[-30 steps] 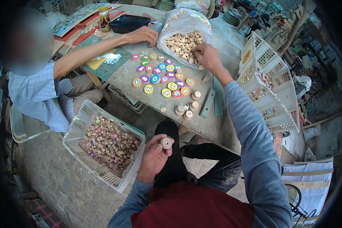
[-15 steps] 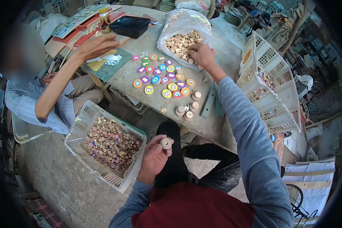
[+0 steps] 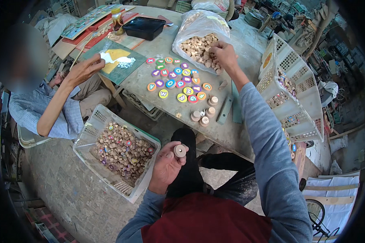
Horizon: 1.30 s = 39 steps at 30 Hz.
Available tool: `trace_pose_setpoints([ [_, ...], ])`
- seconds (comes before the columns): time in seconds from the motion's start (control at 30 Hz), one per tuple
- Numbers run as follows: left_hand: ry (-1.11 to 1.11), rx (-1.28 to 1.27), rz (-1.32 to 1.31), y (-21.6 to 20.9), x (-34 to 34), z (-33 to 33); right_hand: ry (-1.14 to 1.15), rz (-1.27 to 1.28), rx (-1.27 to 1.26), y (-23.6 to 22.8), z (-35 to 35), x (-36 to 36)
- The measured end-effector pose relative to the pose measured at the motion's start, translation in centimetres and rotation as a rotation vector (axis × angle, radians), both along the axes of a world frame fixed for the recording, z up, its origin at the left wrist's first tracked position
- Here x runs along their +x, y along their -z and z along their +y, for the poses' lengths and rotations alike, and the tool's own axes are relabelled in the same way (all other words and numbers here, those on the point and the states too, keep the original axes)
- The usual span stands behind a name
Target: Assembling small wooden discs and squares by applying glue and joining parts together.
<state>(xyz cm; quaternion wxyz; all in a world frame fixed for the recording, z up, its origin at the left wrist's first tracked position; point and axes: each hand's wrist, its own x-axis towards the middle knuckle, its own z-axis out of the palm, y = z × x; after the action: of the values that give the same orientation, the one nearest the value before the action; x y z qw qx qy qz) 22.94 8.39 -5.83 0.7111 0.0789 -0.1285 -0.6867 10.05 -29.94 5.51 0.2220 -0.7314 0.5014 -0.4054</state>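
My left hand [image 3: 166, 167] is down over my lap, fingers closed round a small wooden disc [image 3: 179, 151] pinched at the fingertips, flat face up. My right hand [image 3: 223, 54] is stretched out across the table [image 3: 247, 133] into the open plastic bag [image 3: 202, 30] of plain wooden discs, fingers curled down among them (whether they grip one I cannot tell). Between the two hands, on the tabletop, lie rows of coloured letter discs [image 3: 178, 83], and just beside them a few bare pegs [image 3: 203, 115] standing near the table's edge. A white basket [image 3: 94, 121] full of mixed discs sits on the floor left of my knee. Another white basket [image 3: 296, 89] stands tilted at the table's right end. A co-worker's hand [image 3: 85, 69] reaches toward a green board [image 3: 113, 60] to my left.
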Motion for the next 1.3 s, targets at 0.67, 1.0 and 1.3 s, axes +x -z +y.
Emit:
trace_pose_setpoints([
  [0.67, 0.258, -0.224, 0.091, -5.0, -4.8, -2.8, -0.529, -0.98, 0.418, -7.4, 26.0, -10.7],
  [1.0, 0.078, -0.159, -0.641, -8.7, -8.3, -2.2, -0.363, -0.936, 0.395, -1.8, 35.2, -15.1],
  [1.3, 0.041, -0.231, -0.886, -9.0, -10.3, -2.1, -0.315, -0.702, 0.141, -0.3, 35.8, -16.9],
])
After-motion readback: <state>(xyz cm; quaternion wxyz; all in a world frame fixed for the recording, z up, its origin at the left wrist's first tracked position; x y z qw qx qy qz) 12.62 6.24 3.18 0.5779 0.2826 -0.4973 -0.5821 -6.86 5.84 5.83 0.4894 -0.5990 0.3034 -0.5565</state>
